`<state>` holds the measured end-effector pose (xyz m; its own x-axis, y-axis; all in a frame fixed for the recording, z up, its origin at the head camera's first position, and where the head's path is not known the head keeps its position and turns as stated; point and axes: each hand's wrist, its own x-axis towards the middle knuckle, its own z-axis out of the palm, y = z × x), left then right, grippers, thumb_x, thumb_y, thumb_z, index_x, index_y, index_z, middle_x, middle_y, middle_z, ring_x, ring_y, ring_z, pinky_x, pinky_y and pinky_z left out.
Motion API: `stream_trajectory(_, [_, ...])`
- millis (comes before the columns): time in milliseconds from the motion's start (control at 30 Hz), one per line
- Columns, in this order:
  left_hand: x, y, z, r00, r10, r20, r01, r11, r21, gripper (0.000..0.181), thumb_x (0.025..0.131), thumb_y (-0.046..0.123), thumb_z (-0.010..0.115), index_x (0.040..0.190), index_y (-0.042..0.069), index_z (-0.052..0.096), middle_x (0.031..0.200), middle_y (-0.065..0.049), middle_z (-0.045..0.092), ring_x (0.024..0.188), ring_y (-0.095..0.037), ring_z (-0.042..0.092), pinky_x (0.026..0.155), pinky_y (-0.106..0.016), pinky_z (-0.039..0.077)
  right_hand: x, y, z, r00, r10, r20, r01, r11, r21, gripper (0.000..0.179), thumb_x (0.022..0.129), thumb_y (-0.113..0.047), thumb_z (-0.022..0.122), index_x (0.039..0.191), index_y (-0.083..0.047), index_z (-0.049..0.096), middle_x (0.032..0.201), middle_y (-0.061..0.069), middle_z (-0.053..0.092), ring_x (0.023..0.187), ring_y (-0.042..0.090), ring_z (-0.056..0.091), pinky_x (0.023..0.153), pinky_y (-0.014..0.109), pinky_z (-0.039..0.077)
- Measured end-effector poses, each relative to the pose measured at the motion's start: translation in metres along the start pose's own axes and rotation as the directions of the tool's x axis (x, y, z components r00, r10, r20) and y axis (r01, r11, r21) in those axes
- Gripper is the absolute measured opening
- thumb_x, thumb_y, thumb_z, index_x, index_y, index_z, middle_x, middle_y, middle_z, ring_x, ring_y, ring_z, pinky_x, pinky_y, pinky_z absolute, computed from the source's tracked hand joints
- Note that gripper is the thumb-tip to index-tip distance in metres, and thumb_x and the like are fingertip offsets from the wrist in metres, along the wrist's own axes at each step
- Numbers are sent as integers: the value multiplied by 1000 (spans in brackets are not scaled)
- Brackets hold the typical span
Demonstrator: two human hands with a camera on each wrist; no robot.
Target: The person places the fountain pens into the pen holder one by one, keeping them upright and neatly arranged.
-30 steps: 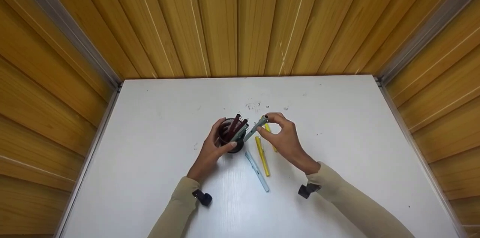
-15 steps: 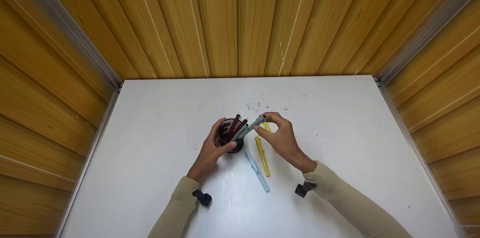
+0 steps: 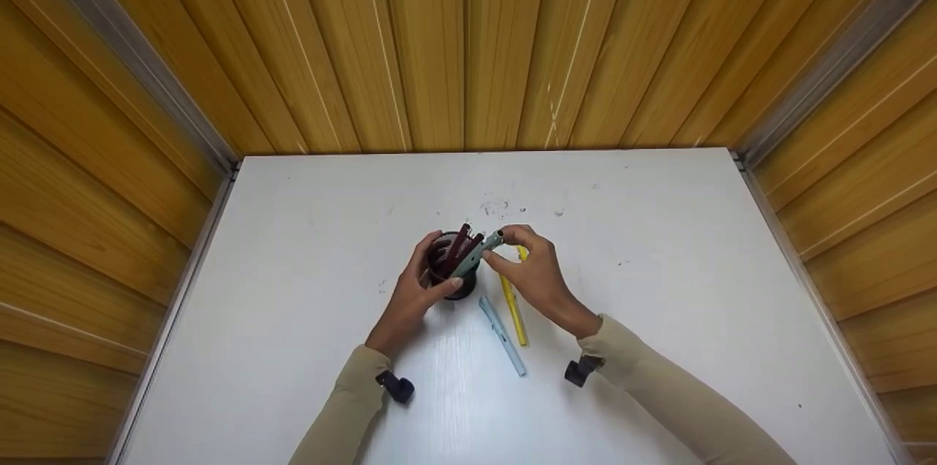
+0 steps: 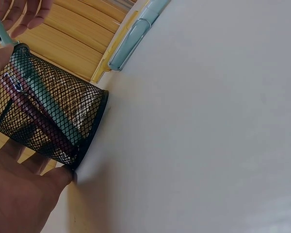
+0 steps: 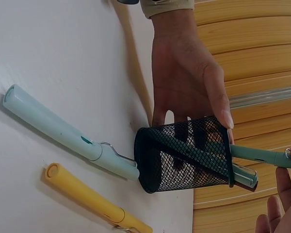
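My left hand (image 3: pixel 410 298) grips a black mesh pen cup (image 5: pixel 172 167), fingers round its far side and thumb near the rim. Dark red pens (image 3: pixel 455 244) and a green pen (image 5: pixel 246 176) lean inside the cup. With thumb and fingertips, my right hand (image 3: pixel 540 276) pinches another green pen (image 5: pixel 263 155) near its upper end. This pen slants, its lower part inside the cup's mouth. On the table right of the cup lie a light blue pen (image 3: pixel 502 337) and a yellow pen (image 3: pixel 514 315). A second yellow pen (image 3: pixel 522 253) is mostly hidden by the right hand.
The white table (image 3: pixel 307 289) bears small dark marks (image 3: pixel 495 208) behind the cup. Wood-patterned panels (image 3: pixel 439 47) stand along its back and sides. A small black device (image 3: pixel 395 386) is strapped at each wrist.
My right hand has moved left with the green pen, whose lower end has gone from beside the cup into its mouth. The left hand and cup have stayed put.
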<state>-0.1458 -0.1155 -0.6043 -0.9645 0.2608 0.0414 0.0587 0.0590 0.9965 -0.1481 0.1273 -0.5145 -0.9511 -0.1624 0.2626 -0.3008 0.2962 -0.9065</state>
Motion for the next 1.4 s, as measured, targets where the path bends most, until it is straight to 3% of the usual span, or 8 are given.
stream_trajectory(233, [0, -1, 0, 1000, 7, 9, -7, 1000, -8, 92, 102, 37, 82, 176, 27, 27, 166, 0, 48, 157, -23, 43, 131, -52, 31, 0, 6, 7, 1000, 9, 3, -9, 1000, 0, 15, 95, -11, 87, 109, -12, 80, 118, 3, 75, 120, 30, 68, 117, 62, 44])
stream_trajectory(467, [0, 0, 0, 1000, 5, 1, -5, 1000, 4, 89, 101, 34, 83, 174, 34, 30, 168, -4, 47, 158, -25, 42, 132, -53, 31, -1, 10, 10, 1000, 15, 10, -15, 1000, 6, 15, 96, -14, 87, 110, -13, 81, 118, 3, 75, 120, 29, 68, 118, 62, 42])
stream_trajectory(667, [2, -2, -1, 1000, 9, 11, -9, 1000, 11, 92, 101, 33, 83, 175, 29, 28, 169, -5, 45, 160, -26, 40, 133, -54, 28, -3, 14, 11, 1000, 14, 18, -14, 1000, -6, 16, 96, -13, 87, 110, -13, 81, 115, 2, 75, 119, 30, 68, 116, 62, 44])
stream_trajectory(900, [1, 0, -1, 1000, 4, 5, -4, 1000, 25, 91, 101, 34, 83, 174, 34, 29, 169, -3, 45, 160, -26, 40, 133, -55, 28, -4, 16, 13, 1000, 13, 20, -13, 1000, 1, 16, 96, -13, 87, 111, -11, 81, 114, 1, 76, 118, 28, 68, 113, 61, 47])
stream_trajectory(1133, [1, 0, 0, 1000, 14, 7, -14, 1000, 8, 92, 102, 32, 83, 175, 30, 28, 170, -4, 44, 159, -26, 40, 132, -53, 30, -5, 16, 14, 1000, -6, 24, 6, 1000, -3, 18, 95, -12, 89, 112, -13, 83, 113, -1, 77, 117, 24, 67, 110, 61, 49])
stream_trajectory(1400, [0, 0, -1, 1000, 16, 4, -16, 1000, 6, 90, 101, 32, 83, 174, 33, 30, 168, -2, 47, 158, -24, 42, 132, -53, 30, -5, 17, 16, 1000, 8, 25, -8, 1000, 4, 17, 95, -15, 89, 111, -12, 84, 112, -2, 77, 116, 24, 67, 109, 63, 49])
